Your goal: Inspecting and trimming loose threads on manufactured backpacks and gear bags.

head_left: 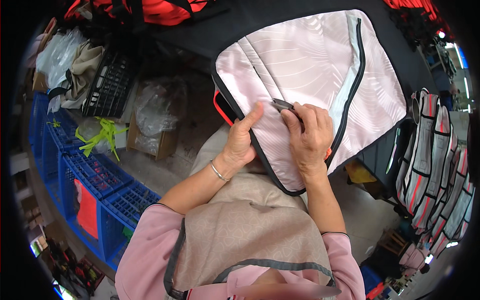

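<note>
A pale pink patterned fabric bag (310,55) with black edge binding lies across the dark table edge and over my lap. A dark curved zipper crosses its right part, and a narrow seam strip runs down its left part. My left hand (243,134) grips the bag's left edge, thumb on top and fingers hidden beneath. My right hand (311,135) is closed around small dark metal thread snips (283,104), whose tip points left at the seam strip. A small orange piece shows beside my right wrist; I cannot tell what it belongs to.
Blue plastic crates (95,175) stand in a row at the left. Behind them are a black crate (111,82) and a cardboard box (152,140) with clear plastic. Grey bags with red stripes (430,155) hang at the right. Red fabric (165,11) lies on the dark table at the back.
</note>
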`<state>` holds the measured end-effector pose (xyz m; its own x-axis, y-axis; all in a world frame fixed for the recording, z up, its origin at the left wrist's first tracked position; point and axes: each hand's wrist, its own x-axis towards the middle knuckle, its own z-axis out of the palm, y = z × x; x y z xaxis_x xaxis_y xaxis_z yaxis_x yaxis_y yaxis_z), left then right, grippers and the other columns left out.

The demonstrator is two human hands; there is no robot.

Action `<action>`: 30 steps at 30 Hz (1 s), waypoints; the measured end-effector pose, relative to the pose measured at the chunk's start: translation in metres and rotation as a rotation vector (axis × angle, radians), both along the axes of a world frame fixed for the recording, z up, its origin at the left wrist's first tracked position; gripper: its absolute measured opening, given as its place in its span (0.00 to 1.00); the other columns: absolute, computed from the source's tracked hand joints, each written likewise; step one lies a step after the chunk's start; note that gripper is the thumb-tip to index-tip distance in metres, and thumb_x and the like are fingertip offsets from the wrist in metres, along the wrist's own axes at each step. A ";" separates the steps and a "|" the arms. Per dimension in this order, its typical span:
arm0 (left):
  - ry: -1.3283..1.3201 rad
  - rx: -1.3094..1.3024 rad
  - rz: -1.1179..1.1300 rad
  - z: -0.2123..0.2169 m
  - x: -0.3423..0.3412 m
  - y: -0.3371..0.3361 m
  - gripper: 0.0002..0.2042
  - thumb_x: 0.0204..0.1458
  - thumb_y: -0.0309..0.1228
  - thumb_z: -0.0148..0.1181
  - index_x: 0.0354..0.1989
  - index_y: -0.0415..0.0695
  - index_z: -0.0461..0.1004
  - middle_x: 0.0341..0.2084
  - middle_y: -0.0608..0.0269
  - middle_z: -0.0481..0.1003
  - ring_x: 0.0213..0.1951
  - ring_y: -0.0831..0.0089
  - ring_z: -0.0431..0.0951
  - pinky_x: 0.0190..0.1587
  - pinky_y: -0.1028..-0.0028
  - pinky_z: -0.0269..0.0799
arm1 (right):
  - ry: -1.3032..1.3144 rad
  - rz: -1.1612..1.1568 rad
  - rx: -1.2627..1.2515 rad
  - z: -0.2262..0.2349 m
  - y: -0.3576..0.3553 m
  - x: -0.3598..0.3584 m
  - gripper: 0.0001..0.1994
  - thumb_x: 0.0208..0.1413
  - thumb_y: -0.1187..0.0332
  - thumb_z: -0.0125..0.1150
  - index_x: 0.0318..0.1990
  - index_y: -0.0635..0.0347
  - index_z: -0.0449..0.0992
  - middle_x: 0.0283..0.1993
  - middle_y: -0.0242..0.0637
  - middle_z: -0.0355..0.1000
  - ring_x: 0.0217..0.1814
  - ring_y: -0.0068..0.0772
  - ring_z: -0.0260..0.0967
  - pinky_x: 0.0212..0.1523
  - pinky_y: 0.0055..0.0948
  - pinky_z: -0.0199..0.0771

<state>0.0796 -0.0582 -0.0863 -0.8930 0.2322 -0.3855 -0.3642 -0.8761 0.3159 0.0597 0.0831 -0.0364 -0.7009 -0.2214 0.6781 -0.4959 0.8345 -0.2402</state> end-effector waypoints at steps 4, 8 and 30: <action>-0.008 0.013 -0.004 -0.001 0.001 0.000 0.21 0.55 0.39 0.64 0.52 0.40 0.71 0.47 0.60 0.76 0.49 0.69 0.76 0.54 0.66 0.71 | -0.006 -0.005 0.009 0.001 -0.002 0.000 0.13 0.43 0.63 0.72 0.35 0.56 0.76 0.30 0.31 0.71 0.30 0.31 0.66 0.29 0.30 0.62; -0.015 0.016 -0.004 -0.001 0.001 -0.001 0.21 0.55 0.39 0.64 0.52 0.40 0.71 0.47 0.60 0.76 0.49 0.69 0.76 0.54 0.67 0.71 | 0.003 -0.007 0.026 -0.002 -0.005 0.000 0.13 0.43 0.64 0.72 0.34 0.56 0.76 0.30 0.31 0.71 0.29 0.30 0.66 0.29 0.30 0.62; -0.021 -0.029 0.001 0.006 -0.001 -0.001 0.25 0.55 0.40 0.64 0.55 0.37 0.68 0.49 0.56 0.74 0.52 0.66 0.74 0.57 0.65 0.70 | -0.562 -0.129 -0.707 0.003 0.005 0.004 0.13 0.48 0.67 0.71 0.36 0.63 0.75 0.31 0.34 0.71 0.34 0.30 0.70 0.36 0.30 0.70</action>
